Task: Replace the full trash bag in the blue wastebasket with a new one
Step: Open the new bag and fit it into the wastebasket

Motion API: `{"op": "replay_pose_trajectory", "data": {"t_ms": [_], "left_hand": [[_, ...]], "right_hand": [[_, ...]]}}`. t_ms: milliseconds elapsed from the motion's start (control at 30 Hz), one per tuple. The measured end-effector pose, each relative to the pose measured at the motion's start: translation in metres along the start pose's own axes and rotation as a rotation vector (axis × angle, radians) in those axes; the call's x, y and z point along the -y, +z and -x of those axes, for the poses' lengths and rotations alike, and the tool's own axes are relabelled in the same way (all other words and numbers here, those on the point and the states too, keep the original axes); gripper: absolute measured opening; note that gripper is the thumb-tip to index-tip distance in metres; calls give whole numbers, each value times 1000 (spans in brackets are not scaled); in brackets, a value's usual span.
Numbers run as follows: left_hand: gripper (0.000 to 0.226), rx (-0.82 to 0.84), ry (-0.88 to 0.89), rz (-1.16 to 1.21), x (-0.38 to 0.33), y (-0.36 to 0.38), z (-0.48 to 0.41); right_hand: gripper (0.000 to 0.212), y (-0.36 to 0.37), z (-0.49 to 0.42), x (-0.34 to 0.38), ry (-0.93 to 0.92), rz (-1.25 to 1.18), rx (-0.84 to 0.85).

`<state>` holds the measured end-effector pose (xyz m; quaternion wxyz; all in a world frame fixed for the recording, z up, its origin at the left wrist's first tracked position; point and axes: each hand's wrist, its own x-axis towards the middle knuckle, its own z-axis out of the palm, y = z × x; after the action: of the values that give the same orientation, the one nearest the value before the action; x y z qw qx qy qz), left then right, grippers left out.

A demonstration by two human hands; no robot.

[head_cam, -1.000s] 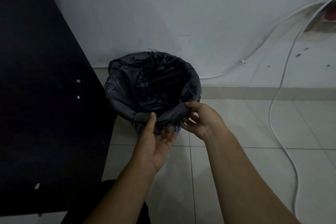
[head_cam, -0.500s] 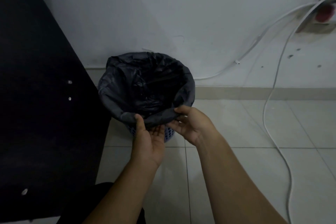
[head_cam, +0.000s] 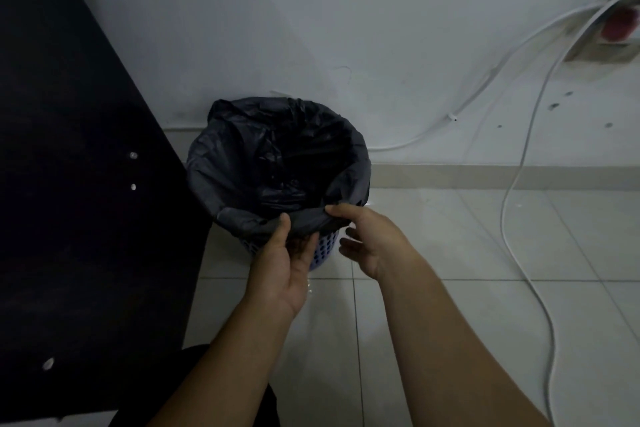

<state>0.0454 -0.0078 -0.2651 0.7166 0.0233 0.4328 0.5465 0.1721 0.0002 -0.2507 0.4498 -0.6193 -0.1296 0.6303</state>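
The basket [head_cam: 325,250] stands on the floor [head_cam: 450,253] by the wall, with a black bag [head_cam: 277,156] cuffed over its rim. Left grip [head_cam: 280,267] and right grip [head_cam: 370,239] each pinch the near cuff. Likely freeing the bag; next, peel the cuff up all round.

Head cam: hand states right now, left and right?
Left hand: pinches the near rim fold of the black trash bag, thumb on top.
Right hand: pinches the same fold, thumb on top.
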Motion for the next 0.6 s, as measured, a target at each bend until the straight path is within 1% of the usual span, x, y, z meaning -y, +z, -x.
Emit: {"op": "replay_pose_trajectory", "data": {"t_ms": [33,67,133,167,200,300,333,433,467,533,600], "left_hand": [[28,-2,10,-7,1,0,0],[30,-11,18,-20,2,1,-1],[38,-43,37,-46,2,1,-2],[40,-54,47,-58,1,0,-4],[41,-62,54,-74,0,-1,-5],[43,-59,59,-106,-6,-7,-6],[43,-62,68,-96,-8,-9,-7],[46,-101,100,-84,-11,-12,-7],[49,-113,76,-110,-11,-13,-6],[61,-119,-57,-162,-11,-14,-3],[67,-100,-173,-140,-12,-13,0]], "right_hand": [[16,-1,-2,1,-50,-6,-25],[24,-1,-4,3,-103,-26,-34],[59,0,-8,3,-167,-91,-40],[66,0,-8,4,-179,-122,-41],[62,-1,-8,4,-188,-153,-41],[25,-5,-9,5,-177,-206,-34],[19,-5,-9,4,-162,-221,-27],[20,-1,-12,6,-85,-256,-6],[19,0,-12,8,-55,-265,1],[14,0,-10,12,-4,-282,16],[12,-1,-9,15,19,-281,16]]}}
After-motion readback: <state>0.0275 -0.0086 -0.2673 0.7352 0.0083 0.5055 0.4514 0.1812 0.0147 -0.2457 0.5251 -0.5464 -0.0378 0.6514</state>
